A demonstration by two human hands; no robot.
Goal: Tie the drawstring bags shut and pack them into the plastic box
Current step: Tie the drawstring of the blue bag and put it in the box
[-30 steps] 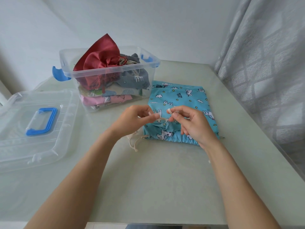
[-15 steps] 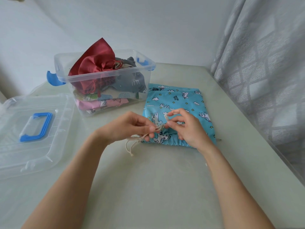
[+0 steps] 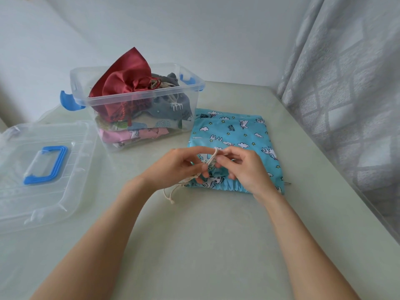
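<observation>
Pinched cord (image 3: 213,158) between left hand (image 3: 179,167) and right hand (image 3: 244,167), over bag (image 3: 238,135) beside box (image 3: 138,98) (best cinched snug before knotting).

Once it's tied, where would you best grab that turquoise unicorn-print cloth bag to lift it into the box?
Probably by the gathered neck of the turquoise unicorn-print drawstring bag, from the person's side: that puckered edge lies nearest, bunched thick enough to pinch, whereas the rest lies flat on the pale table.

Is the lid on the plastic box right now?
No, the lid lies flat on the table, left of the open plastic box.
</observation>
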